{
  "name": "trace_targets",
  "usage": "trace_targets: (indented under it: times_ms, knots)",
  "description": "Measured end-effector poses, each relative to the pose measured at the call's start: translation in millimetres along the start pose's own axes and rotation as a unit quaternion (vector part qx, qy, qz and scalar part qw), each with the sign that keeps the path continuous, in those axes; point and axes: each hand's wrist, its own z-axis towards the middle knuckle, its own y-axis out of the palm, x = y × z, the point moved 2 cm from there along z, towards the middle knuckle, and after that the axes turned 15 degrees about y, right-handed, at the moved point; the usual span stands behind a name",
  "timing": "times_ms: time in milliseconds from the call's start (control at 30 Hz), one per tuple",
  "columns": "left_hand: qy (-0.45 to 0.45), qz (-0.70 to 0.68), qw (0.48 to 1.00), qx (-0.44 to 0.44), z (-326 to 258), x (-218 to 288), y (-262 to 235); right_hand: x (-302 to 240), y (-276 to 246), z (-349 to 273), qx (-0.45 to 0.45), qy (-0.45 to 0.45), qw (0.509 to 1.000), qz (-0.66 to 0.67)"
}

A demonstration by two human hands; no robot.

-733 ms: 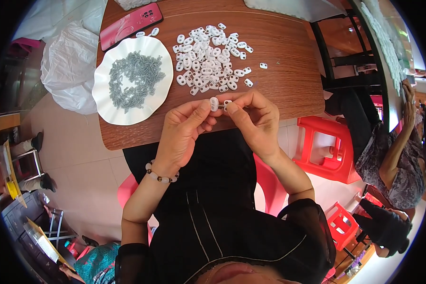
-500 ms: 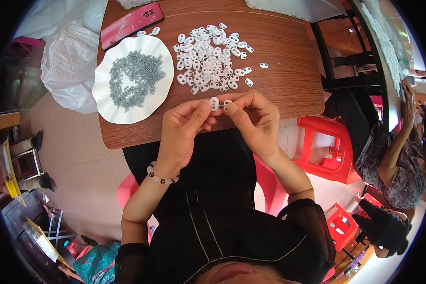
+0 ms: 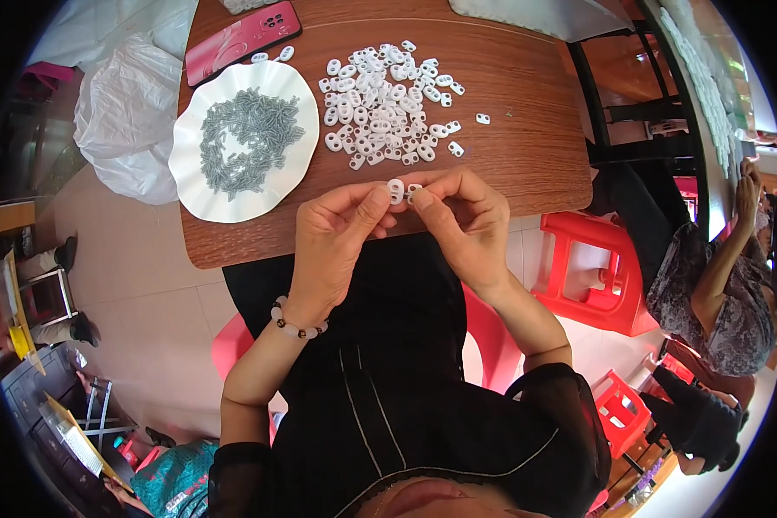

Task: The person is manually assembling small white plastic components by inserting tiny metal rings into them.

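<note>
Over the near edge of the table, my left hand (image 3: 341, 229) pinches a white oval two-hole cord-lock piece (image 3: 396, 191) between thumb and fingers. Close beside it, my right hand (image 3: 466, 220) grips a smaller white cord-lock piece (image 3: 413, 191). The two pieces nearly meet end to end; whether a spring sits between them is too small to tell. Beyond my hands lies a heap of similar white two-hole pieces (image 3: 380, 108). Left of that heap, a white wavy-rimmed plate (image 3: 186, 164) bears many small grey metal springs (image 3: 263, 129).
A red phone (image 3: 242, 41) lies at the table's far left, near two white pieces (image 3: 273, 55). A white plastic bag (image 3: 125, 129) hangs left of the brown table (image 3: 535, 155). Red stools (image 3: 578, 285) stand to the right, where another person (image 3: 716, 302) sits.
Both hands stay almost in place. The two white pieces look slightly closer together, while the whole view has shifted a little.
</note>
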Motion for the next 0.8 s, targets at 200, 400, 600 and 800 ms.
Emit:
trace_targets:
  times_ms: [200, 400, 600, 800]
  knots:
    - [-0.003, 0.002, 1.000, -0.004, 0.0, 3.8, 2.0, 0.7, 0.4, 0.1, -0.010, 0.003, 1.000, 0.007]
    - [-0.005, 0.021, 0.999, -0.033, 0.4, 7.7, -1.8, 0.1, -5.0, 0.8, -0.053, 0.046, 0.997, 0.015]
    - [-0.011, 0.047, 0.995, -0.086, 4.3, 19.4, -3.5, -11.2, -10.3, 4.8, -0.123, 0.087, 0.988, 0.019]
    - [-0.014, 0.112, 0.981, -0.157, 7.7, 31.4, -4.5, -18.2, -13.0, 7.0, -0.202, 0.060, 0.974, -0.079]
